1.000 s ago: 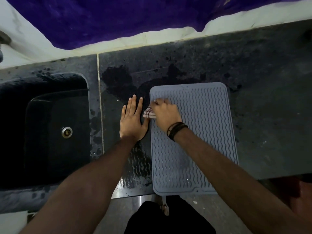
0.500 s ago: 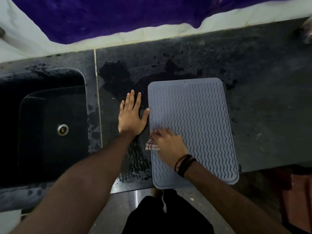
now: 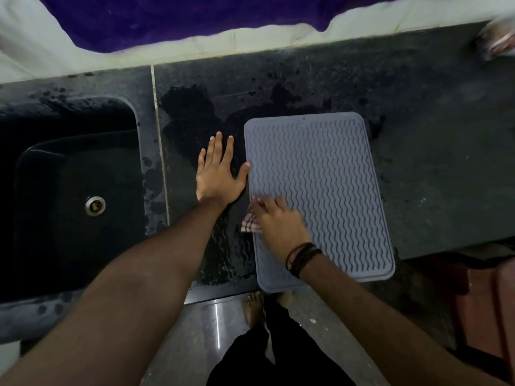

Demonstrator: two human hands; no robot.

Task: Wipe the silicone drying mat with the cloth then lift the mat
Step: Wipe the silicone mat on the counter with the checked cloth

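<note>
A grey silicone drying mat [image 3: 331,179] with wavy ridges lies flat on the dark counter, its near edge hanging slightly past the counter's front. My right hand [image 3: 278,224] presses a small checked cloth [image 3: 250,222] onto the mat's left side, about halfway down; most of the cloth is hidden under the palm. My left hand [image 3: 218,174] lies flat on the wet counter just left of the mat, fingers spread, thumb tip touching the mat's left edge.
A deep black sink [image 3: 69,196] with a metal drain [image 3: 95,205] sits at the left. The dark stone counter [image 3: 434,162] is wet around the mat. A blurred object [image 3: 498,43] stands at the far right corner. My feet are on the floor below.
My right hand slid the cloth down the mat's left side toward me, from near the top to about the middle. The left hand stayed flat beside the mat.
</note>
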